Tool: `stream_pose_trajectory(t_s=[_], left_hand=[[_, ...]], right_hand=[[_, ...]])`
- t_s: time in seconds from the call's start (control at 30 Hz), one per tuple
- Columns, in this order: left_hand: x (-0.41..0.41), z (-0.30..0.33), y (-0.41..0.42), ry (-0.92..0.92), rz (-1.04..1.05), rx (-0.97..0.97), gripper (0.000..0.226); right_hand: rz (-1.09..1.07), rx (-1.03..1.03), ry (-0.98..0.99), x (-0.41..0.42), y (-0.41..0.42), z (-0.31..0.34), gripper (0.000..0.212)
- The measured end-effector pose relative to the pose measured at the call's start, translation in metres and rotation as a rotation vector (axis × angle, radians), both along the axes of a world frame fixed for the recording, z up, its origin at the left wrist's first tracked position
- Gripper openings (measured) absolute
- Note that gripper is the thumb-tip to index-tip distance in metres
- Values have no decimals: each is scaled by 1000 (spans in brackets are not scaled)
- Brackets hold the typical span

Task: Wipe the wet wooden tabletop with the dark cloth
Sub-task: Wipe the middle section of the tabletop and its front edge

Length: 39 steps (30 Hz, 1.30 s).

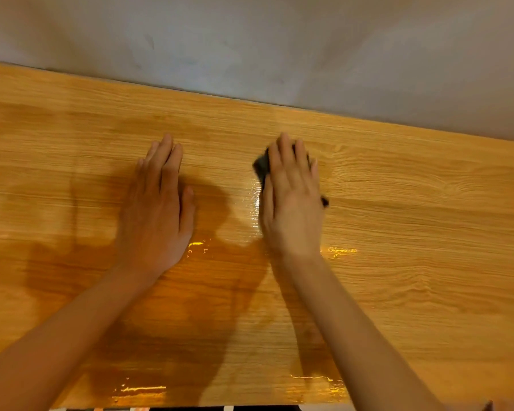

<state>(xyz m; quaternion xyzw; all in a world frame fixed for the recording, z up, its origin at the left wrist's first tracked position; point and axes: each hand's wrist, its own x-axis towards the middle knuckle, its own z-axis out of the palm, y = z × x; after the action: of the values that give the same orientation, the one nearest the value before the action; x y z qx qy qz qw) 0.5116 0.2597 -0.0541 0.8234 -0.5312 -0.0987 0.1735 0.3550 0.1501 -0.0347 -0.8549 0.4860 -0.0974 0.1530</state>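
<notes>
Dark cloth [262,167] under flat right hand [291,200], edges peeking out

Warm, fairly dim light falls from above and the right of the frame, throwing soft overlapping shadows of the arms leftward and toward the lower left across the wooden tabletop [398,203]. Small bright glints of glare sit on wet patches at centre and along the bottom edge. The picture is soft overall, with slight motion blur on the right hand [291,200], and the table's far edge slants from wide-angle distortion.
</notes>
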Motion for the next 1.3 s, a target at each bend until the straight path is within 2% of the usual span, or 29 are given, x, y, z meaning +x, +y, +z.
stream_pose_trajectory(t_s=[0.1,0.17,0.33,0.47,0.57,0.67,0.77,0.87,0.97,1.03,1.1,1.2,1.3], left_hand=[[0,0,-2,4,0,-10,57],[0,0,-2,12,0,-16,57],[-1,-1,-1,6,12,-22,57],[-1,-2,-2,-17,17,-23,56],[0,-2,-2,-12,20,-17,56],[0,0,-3,-13,14,-13,57],[0,0,-2,-11,28,2,57],[0,-1,-2,9,41,11,58],[0,-2,-3,14,44,2,59],[1,-2,-3,13,52,-11,59],[1,-3,-2,6,46,-29,58],[-1,-2,2,-5,29,-70,55],[-2,-3,2,-20,18,-101,53]], right_hand=[[100,34,10,-30,43,2,47],[141,35,35,-25,19,4,45],[-21,3,25,10,-68,3,44],[-39,0,-1,-24,-2,2,45],[51,39,43,-51,35,4,45],[122,10,95,-40,-19,6,43],[-5,-9,45,-22,-78,1,44],[-65,-8,-24,-34,-44,-1,44],[-5,-8,-5,-69,25,1,45],[93,35,17,-79,25,3,43],[146,54,9,-72,-11,5,42],[29,50,-17,-63,-63,8,43],[-101,51,-36,-93,-59,8,43]])
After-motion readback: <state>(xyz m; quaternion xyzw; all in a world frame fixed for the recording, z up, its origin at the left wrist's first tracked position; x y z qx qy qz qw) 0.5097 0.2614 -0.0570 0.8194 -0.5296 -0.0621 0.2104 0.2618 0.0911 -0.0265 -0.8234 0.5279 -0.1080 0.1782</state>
